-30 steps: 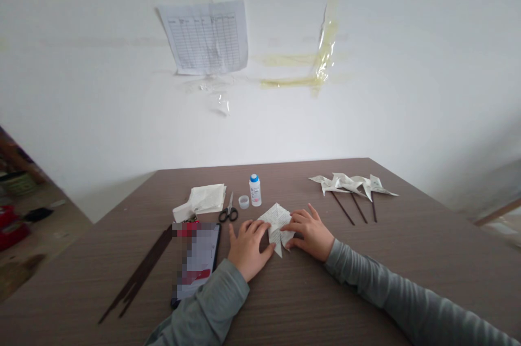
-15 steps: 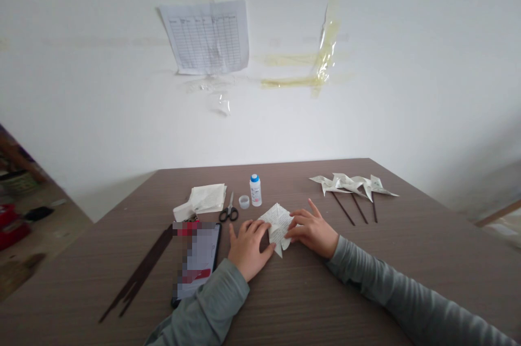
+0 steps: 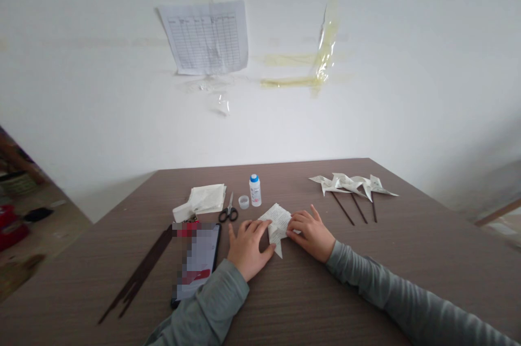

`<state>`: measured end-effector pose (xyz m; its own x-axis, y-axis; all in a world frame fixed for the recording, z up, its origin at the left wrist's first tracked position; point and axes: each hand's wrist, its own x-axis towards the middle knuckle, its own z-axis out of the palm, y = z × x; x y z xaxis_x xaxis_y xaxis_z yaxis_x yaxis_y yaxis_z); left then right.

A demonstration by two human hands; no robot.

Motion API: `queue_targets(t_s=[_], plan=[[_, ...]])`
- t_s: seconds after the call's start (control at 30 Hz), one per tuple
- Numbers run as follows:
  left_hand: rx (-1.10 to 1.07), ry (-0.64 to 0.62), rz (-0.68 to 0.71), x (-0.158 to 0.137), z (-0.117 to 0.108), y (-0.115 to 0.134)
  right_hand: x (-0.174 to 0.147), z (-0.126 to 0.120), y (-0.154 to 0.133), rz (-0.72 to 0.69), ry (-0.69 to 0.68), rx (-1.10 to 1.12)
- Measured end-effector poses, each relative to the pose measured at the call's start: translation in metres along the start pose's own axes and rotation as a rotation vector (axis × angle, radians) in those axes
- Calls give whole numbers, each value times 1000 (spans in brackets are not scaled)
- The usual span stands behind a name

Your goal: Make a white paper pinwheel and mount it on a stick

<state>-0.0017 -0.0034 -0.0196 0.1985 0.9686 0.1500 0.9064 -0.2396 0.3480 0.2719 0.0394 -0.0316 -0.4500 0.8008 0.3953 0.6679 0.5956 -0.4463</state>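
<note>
We log folded paper (image 3: pixel 279 218) on the tabletop (image 3: pixel 293 302), nearer us than the blue-capped bottle (image 3: pixel 255 193). Our left hand (image 3: pixel 249 251), fingers spread, rests on its left side; our right hand (image 3: pixel 312 234) pinches its right edge.

- Soft, even, slightly dim light; the plain white wall (image 3: pixel 285 131) greys into shadow toward the right.
- Bright glints on the crumpled, clear-yellowish plastic tape (image 3: pixel 324 61).
- Edges stretched; pale, cluttered floor (image 3: pixel 57 234) blurred at left.
- Blocky pixelation across the dark-edged, rectangular phone (image 3: pixel 208 245).
</note>
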Motion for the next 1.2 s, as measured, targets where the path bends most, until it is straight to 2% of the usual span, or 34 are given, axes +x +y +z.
queue_targets(t_s=[0.23, 0.4, 0.67, 0.97, 1.2], plan=[[2, -39, -44, 2, -13, 17, 2, 18, 6, 130, 57, 3], [-5, -66, -38, 6, -18, 27, 2, 24, 9, 95, 87, -26], [-11, -26, 6, 12, -6, 25, 2, 26, 7, 47, 75, -121], [6, -84, -23, 11, -12, 32, -2, 24, 4, 38, 81, -132], [24, -75, -12, 8, -7, 28, -2, 29, 13, -31, 191, -220]])
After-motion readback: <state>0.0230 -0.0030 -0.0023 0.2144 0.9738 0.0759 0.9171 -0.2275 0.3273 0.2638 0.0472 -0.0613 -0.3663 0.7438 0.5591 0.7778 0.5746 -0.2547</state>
